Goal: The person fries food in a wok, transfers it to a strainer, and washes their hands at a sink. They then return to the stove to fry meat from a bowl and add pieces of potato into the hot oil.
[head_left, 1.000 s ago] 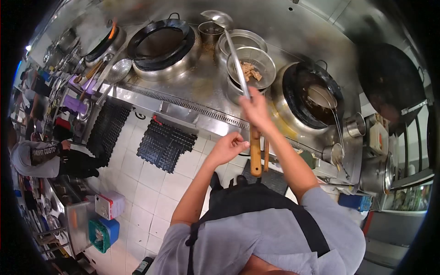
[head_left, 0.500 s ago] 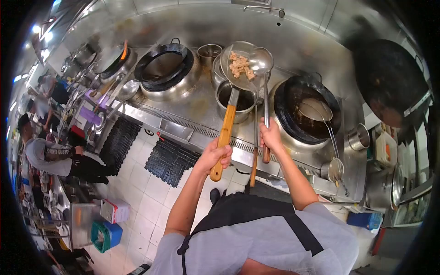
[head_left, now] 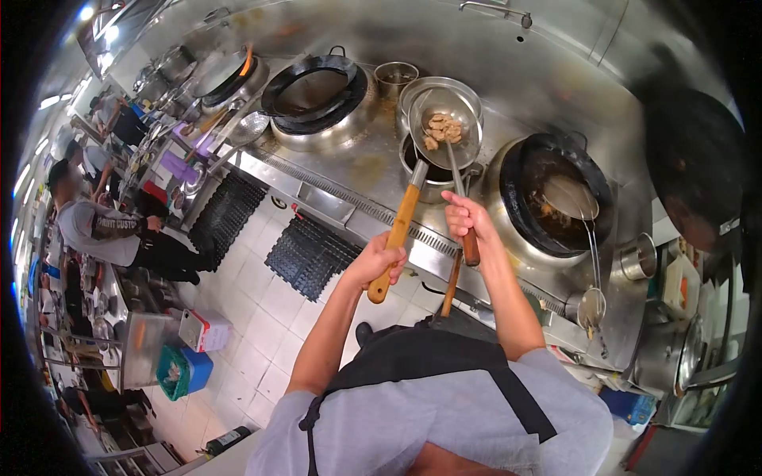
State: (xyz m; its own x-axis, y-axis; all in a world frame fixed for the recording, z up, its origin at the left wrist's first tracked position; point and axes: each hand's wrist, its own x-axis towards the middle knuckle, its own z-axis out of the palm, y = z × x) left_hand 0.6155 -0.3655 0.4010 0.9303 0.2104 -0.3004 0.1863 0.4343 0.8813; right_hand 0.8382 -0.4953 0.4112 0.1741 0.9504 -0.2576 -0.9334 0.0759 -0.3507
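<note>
My left hand [head_left: 378, 262] is closed round the wooden handle of a round strainer [head_left: 470, 147], which is held out over the range. Browned pieces of meat [head_left: 443, 129] lie in the strainer. My right hand [head_left: 468, 220] grips a long-handled ladle [head_left: 460, 170] by its dark wooden grip, the index finger partly stretched out. The ladle's shaft reaches into the strainer beside the meat; I cannot make out its bowl clearly. Beneath the strainer stands a metal pot [head_left: 407, 156] with a dark inside.
To the right, a wok [head_left: 512, 198] of dark liquid holds a wire skimmer [head_left: 567, 197]. Another wok [head_left: 309, 89] sits to the left. A large blackened wok [head_left: 690, 159] is propped at far right. A person [head_left: 111, 230] stands at the left beside black floor mats [head_left: 309, 254].
The ladle's bowl, plainly visible beside the meat before, is now hard to see as its shaft points at the meat. My right hand's grip has loosened somewhat. The whole view has shifted.
</note>
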